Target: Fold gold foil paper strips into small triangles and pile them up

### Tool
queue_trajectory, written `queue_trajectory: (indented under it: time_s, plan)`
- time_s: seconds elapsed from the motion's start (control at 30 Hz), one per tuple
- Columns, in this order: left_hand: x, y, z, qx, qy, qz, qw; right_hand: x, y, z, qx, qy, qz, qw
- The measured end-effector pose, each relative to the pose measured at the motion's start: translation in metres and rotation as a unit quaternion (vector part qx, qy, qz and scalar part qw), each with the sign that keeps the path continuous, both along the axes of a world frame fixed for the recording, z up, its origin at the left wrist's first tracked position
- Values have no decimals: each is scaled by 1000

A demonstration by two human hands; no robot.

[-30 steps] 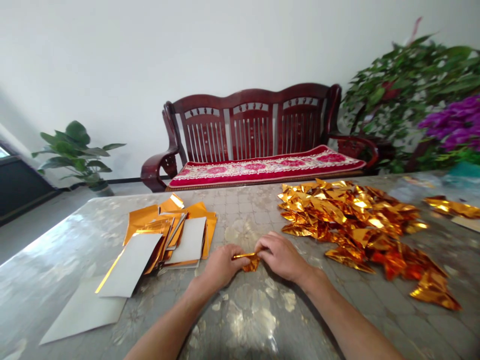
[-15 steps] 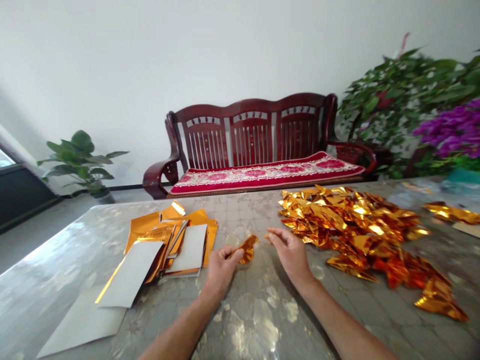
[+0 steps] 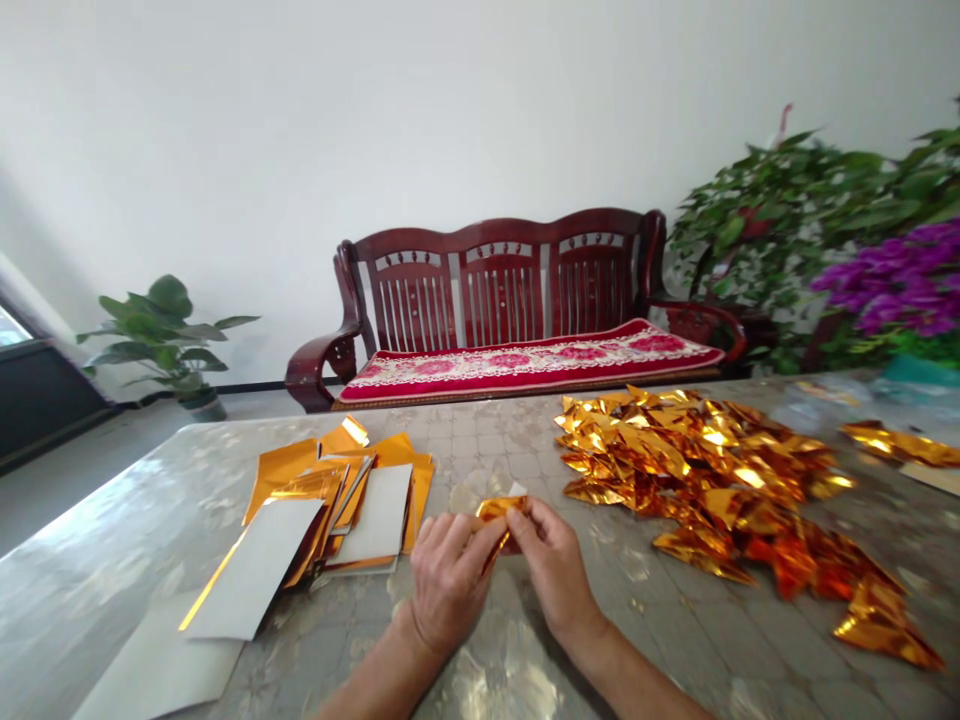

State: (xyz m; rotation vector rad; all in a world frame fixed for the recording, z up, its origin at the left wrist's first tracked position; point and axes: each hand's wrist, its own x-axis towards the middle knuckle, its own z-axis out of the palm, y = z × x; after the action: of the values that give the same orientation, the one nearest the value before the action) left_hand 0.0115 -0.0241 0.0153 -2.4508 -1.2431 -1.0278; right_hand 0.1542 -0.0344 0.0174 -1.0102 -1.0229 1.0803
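Between both hands, above the middle of the table, is a piece of gold foil paper [image 3: 501, 508], partly folded. My left hand [image 3: 452, 570] grips its left side, fingers curled round it. On the other side my right hand [image 3: 551, 560] pinches it between thumb and fingers. Much of the piece is hidden behind the fingers. To the left lies a loose stack of foil sheets [image 3: 300, 480], gold on one face and pale grey on the other. A heap of folded gold foil pieces [image 3: 697, 460] lies to the right.
The table [image 3: 420, 680] has a patterned, glossy cover. Behind it stands a dark red wooden bench [image 3: 495, 290] with a red floral cushion [image 3: 525, 362]. A potted plant [image 3: 172, 340] is at left, and purple flowers [image 3: 900, 280] are at right. Clear plastic [image 3: 817, 400] lies at the far right.
My right hand has moved left and down and now grips the foil piece too. My left hand has turned and closed further round it. The view has tilted up slightly.
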Motion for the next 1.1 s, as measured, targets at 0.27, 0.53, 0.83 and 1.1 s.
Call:
queue_trajectory:
  time_s: [0.27,0.53,0.83,1.1]
  plan:
    - [6,-5,1,-98,-109,-94,985,23,15,-17,37,-115,2,993]
    - [8,28,-17,-391,-498,-42,773,24,14,-21,27,-200,118,972]
    - [7,26,-21,-518,-534,-100,660,23,12,-24,16,-241,160,957]
    - [4,23,-21,-512,-531,-92,669,20,14,-25,15,-302,142,942]
